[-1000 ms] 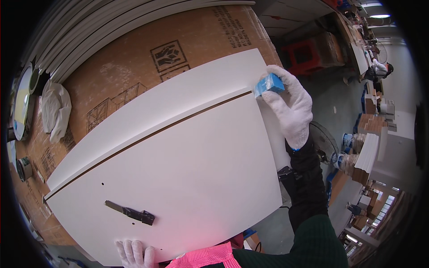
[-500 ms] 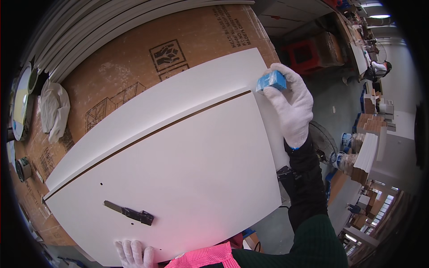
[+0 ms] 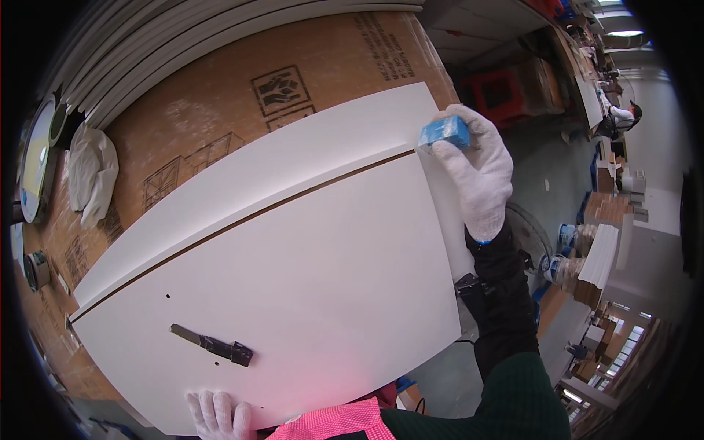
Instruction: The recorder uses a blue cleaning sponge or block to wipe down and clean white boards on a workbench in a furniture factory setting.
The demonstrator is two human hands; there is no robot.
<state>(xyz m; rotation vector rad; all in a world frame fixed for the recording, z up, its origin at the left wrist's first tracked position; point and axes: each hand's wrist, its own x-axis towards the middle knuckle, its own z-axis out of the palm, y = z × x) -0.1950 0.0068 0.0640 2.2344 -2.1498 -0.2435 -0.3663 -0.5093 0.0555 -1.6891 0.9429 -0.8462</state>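
A large white panel (image 3: 315, 271) lies in front of me, with a narrow brown-lined groove (image 3: 242, 229) running across it near its far side. My right hand (image 3: 484, 169), in a white knit glove, pinches a blue rectangular block (image 3: 445, 132) dusted with white. The block is at the panel's far right corner, by the end of the groove; the fingers partly cover it. My left hand (image 3: 220, 415), also gloved, rests with fingers stretched out on the near edge. Between that hand and the groove lies a black tool with a flat blade (image 3: 213, 345), apparently a putty knife.
Brown cardboard (image 3: 198, 95) lies under and beyond the panel. Stacked white boards (image 3: 183, 44) stand at the far left, near a crumpled white cloth (image 3: 92, 176) and a small tin (image 3: 35, 270). To the right are a fan (image 3: 529, 233), buckets (image 3: 566, 236) and a distant person (image 3: 622, 117).
The view has shifted very slightly. My right hand keeps its pinch on the blue block at the same corner, and my left hand stays on the near edge.
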